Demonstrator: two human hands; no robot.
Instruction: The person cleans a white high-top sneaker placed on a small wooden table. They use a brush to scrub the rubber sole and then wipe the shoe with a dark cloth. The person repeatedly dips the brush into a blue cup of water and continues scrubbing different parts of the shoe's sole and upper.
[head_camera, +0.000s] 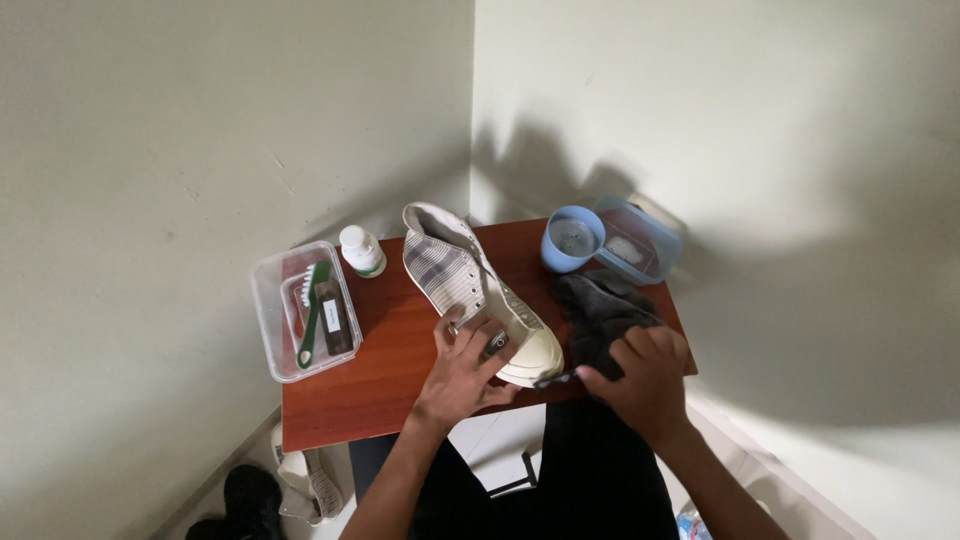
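Head view: left hand (462, 362) steadies shoe (478, 290); right hand (645, 375) apparently grips cloth (598, 310).

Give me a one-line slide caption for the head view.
Left hand steadies a white sneaker on a wooden table; right hand grips a dark cloth.

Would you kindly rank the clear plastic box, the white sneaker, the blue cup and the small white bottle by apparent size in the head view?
1. White sneaker and clear plastic box: they look close in extent, so I would not rank one above the other.
2. Blue cup.
3. Small white bottle.
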